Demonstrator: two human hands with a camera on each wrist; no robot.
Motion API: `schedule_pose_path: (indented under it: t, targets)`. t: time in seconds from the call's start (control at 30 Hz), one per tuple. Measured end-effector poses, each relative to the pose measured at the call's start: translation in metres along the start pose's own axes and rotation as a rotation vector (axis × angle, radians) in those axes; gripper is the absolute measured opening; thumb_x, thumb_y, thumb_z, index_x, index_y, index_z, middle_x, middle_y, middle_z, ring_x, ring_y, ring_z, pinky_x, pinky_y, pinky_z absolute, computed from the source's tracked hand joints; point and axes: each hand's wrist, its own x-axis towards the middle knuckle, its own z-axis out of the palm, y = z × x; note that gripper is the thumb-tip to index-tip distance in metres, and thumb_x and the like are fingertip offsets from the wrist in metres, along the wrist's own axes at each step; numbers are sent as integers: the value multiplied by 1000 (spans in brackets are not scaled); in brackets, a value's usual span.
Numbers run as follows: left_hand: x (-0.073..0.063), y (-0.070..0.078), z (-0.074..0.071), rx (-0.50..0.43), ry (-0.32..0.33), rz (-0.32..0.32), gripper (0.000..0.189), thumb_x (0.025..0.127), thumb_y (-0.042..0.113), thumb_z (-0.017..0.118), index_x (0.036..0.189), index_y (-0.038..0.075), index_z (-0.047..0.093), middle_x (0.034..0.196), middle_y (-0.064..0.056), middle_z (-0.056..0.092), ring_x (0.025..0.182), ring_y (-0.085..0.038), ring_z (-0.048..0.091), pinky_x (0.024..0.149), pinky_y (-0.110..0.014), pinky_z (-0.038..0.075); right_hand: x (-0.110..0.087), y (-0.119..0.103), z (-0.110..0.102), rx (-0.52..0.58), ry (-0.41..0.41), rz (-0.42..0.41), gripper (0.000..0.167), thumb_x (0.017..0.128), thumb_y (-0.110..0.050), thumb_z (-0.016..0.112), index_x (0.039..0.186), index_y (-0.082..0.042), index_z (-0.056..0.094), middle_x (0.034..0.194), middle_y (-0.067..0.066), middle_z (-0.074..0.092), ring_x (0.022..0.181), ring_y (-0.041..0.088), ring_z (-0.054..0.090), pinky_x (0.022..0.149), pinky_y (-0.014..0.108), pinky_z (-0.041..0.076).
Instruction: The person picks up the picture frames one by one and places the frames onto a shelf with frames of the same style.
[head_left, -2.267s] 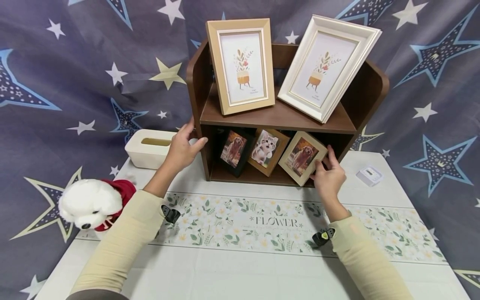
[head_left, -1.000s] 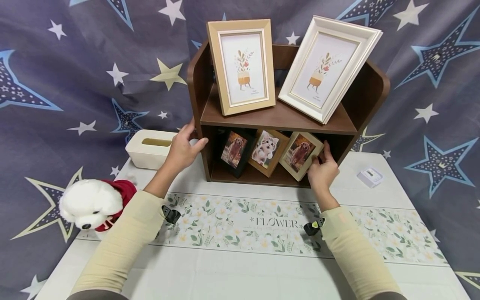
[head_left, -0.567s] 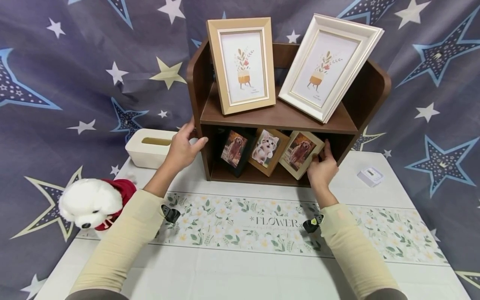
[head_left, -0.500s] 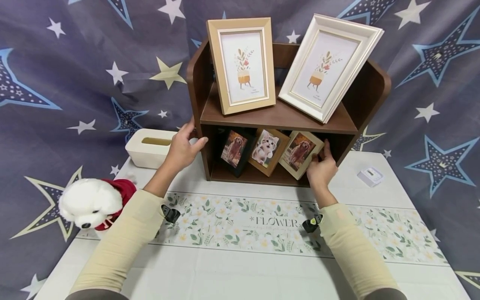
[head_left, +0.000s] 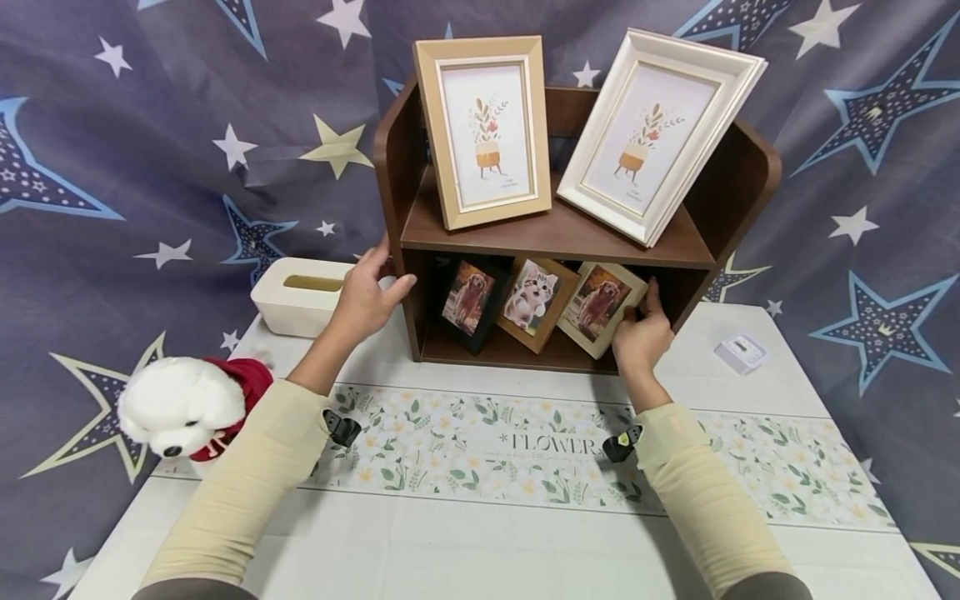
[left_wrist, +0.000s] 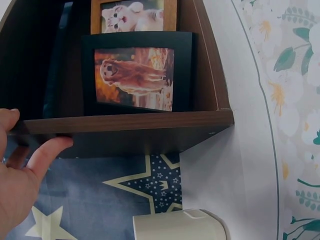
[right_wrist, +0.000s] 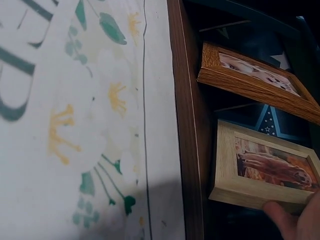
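Note:
A brown two-tier shelf point(head_left: 558, 365) stands on the table. My left hand point(head_left: 367, 296) holds its left side panel point(left_wrist: 150, 137), the thumb against the panel's outer side. In the lower compartment, my right hand point(head_left: 643, 337) grips the right edge of a small beige picture frame point(head_left: 602, 310) with a brown dog photo. This frame point(right_wrist: 225, 160) leans to one side; the fingers behind it are hidden. To its left are a brown wooden frame point(head_left: 537, 305) with a kitten photo and a black frame point(left_wrist: 187, 72) with a dog photo, both tilted.
On the upper tier stand a large tan frame point(head_left: 483, 133) and a tilted white frame point(head_left: 660, 137). A white tissue box point(head_left: 294, 298) and a white plush dog point(head_left: 180, 408) in red are at the left. A small clear box point(head_left: 741, 354) lies at the right.
Over the earlier frames my right hand moved left, bringing the beige frame deeper into the lower compartment and closer to the kitten frame. Lately it barely shifts. The left hand stays put.

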Motion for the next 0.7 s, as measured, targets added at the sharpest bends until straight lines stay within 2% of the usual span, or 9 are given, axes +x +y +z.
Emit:
schedule_pose_path:
  t: [0.3, 0.43, 0.57, 0.63, 0.7]
  targets:
    - [-1, 3, 1, 10, 3, -1, 79, 96, 10, 70, 163, 14, 27, 143, -25, 53, 123, -40, 60, 107, -50, 52, -1, -1, -4, 20, -9, 5, 66, 93, -15, 63, 155, -29, 44, 132, 8, 69, 126, 37, 62, 108, 51, 47]
    - [-5, 4, 0, 5, 39, 3, 83, 96, 15, 71, 164, 15, 23, 149, -24, 49, 126, -39, 58, 109, -51, 49, -8, -3, -9, 5, -27, -34, 67, 92, -15, 64, 156, -25, 44, 134, 7, 69, 115, 40, 66, 104, 55, 47]
    - [-15, 7, -3, -24, 98, 23, 85, 96, 20, 71, 164, 15, 20, 157, -18, 44, 126, -37, 61, 114, -52, 44, -15, -5, -18, 2, -51, -83, 64, 93, -18, 67, 154, -24, 48, 136, 8, 68, 104, 35, 73, 104, 52, 51]
    - [-21, 9, -5, -35, 138, 43, 84, 96, 19, 72, 164, 16, 22, 159, -14, 43, 126, -36, 62, 115, -49, 44, -19, -5, -24, 16, -68, -101, 62, 93, -19, 69, 152, -23, 50, 136, 10, 67, 103, 33, 75, 102, 48, 55]
    - [-27, 10, -6, -31, 171, 75, 84, 96, 17, 72, 164, 16, 23, 160, -14, 42, 126, -35, 63, 111, -34, 50, -22, -6, -28, 32, -92, -117, 61, 94, -19, 69, 152, -21, 51, 137, 12, 66, 105, 32, 74, 97, 46, 59]
